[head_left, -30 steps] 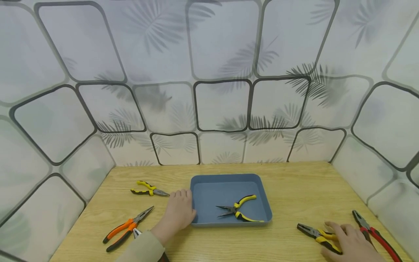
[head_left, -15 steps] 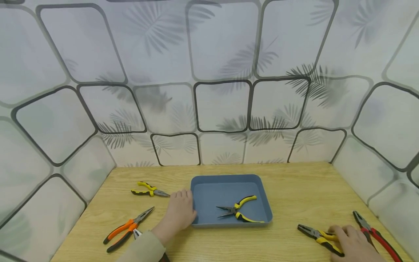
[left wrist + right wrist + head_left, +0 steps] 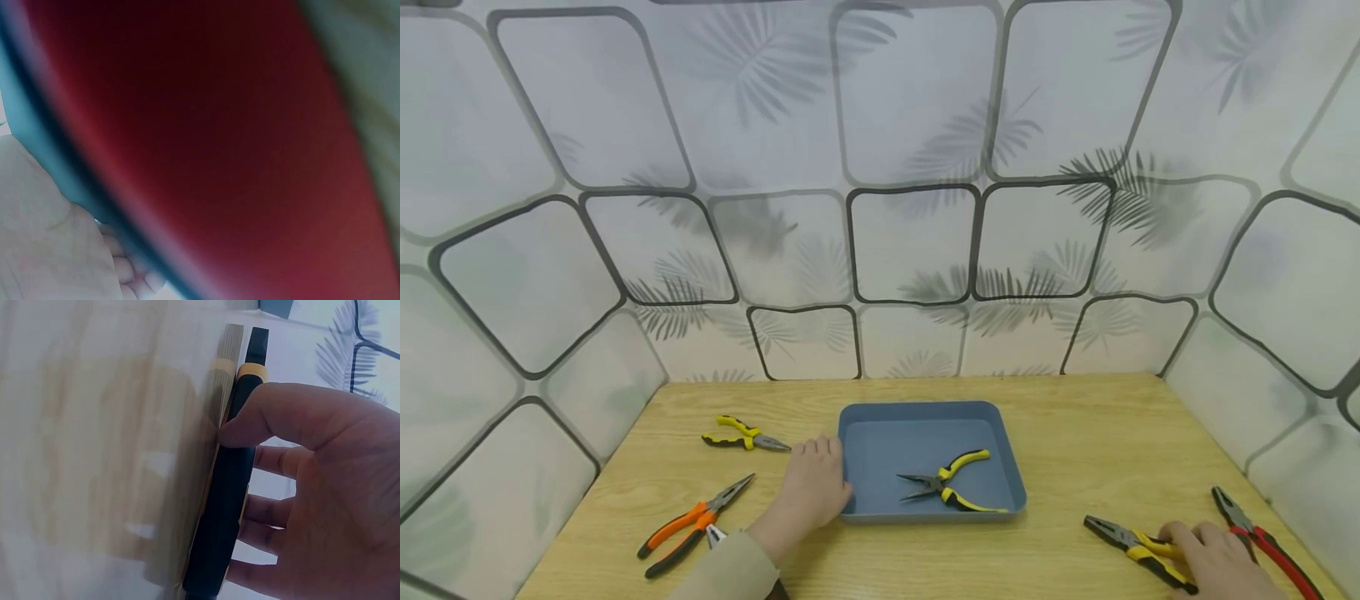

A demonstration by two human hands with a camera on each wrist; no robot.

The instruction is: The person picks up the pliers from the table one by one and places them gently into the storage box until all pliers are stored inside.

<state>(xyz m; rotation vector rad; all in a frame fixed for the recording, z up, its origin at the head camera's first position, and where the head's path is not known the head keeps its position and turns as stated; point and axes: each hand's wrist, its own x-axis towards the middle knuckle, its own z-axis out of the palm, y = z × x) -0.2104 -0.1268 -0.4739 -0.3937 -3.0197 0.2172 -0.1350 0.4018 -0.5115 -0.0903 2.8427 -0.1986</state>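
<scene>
My left hand [image 3: 814, 482] grips the left wall of a blue-grey tray [image 3: 928, 408], thumb at the rim. Inside the tray lie yellow-and-black needle-nose pliers [image 3: 936, 483] with spread handles. Over on the right, my right hand [image 3: 1221, 560] holds yellow-and-black combination pliers [image 3: 1116, 533] by the handles. Seen from the right wrist, the thumb presses one side of the combination pliers [image 3: 228, 481] and the fingers reach round the other. In the left wrist view, a blurred red shape [image 3: 219, 137] covers most of the picture; part of the left palm [image 3: 50, 231] shows below it.
Red-handled pliers [image 3: 1255, 533] lie close beyond the right hand. On the left are yellow needle-nose pliers [image 3: 745, 435] and orange-and-black ones [image 3: 696, 527]; a metal tool tip [image 3: 715, 534] shows beside the left sleeve. Patterned sheeting [image 3: 917, 250] walls the wooden table [image 3: 1075, 450].
The fingers of my right hand have drawn in around the handles of the combination pliers. My left hand stays at the tray.
</scene>
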